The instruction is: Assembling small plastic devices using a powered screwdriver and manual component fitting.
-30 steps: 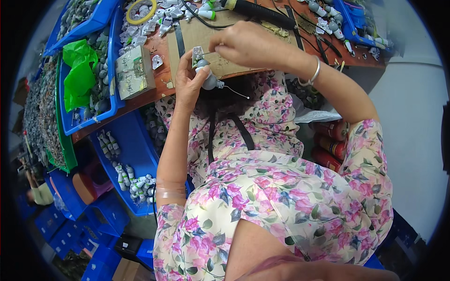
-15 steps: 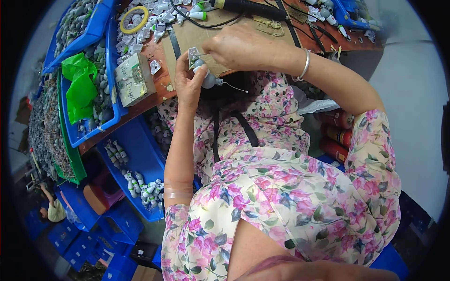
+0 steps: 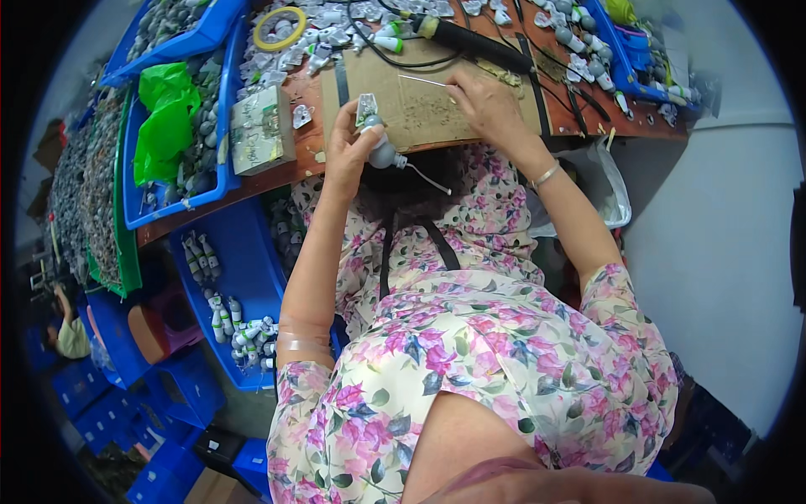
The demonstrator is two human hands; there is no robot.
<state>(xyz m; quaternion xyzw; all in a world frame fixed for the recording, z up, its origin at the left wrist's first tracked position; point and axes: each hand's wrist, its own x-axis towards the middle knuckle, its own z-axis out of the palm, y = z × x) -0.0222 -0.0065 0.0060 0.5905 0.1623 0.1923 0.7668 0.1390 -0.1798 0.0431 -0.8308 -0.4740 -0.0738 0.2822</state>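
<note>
Near the table's front edge, my left hand (image 3: 344, 155) is closed round a small grey rounded device (image 3: 383, 155). A clear-and-white piece (image 3: 367, 107) with a bit of green rises above my fingers, and a white wire (image 3: 430, 179) trails from its lower end. To the right, over a worn cardboard sheet (image 3: 386, 67), my right hand (image 3: 495, 113) pinches a thin silvery rod-like tool (image 3: 422, 81) that points left. The tool's tip is apart from the device. Fingers hide part of the device and the tool's rear end.
A black-wrapped tool with a cable (image 3: 478, 44) lies behind the cardboard. Pliers (image 3: 590, 105) lie at the right. On the left are a taped block (image 3: 262, 139), a yellow tape ring (image 3: 280, 11) and a blue bin (image 3: 225, 168) holding a green bag (image 3: 164, 126).
My right hand has moved right, away from the device, taking the thin tool with it. My left hand still holds the device; the view has shifted slightly.
</note>
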